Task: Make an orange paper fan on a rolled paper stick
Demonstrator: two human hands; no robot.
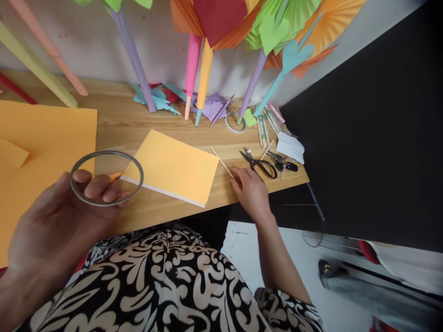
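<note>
Tape ring [100,203] rests in half-curled left grip [67,216]

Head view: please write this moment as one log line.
left hand: holds thin grey ring | right hand: touches thin pale stick | yellow-orange paper sheet: on wooden table

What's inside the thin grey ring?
Through the thin grey ring: the left hand's fingers, wooden tabletop, a small orange piece, parts of orange paper and white-edged yellow paper. Fingers hide whatever lies behind them.
</note>
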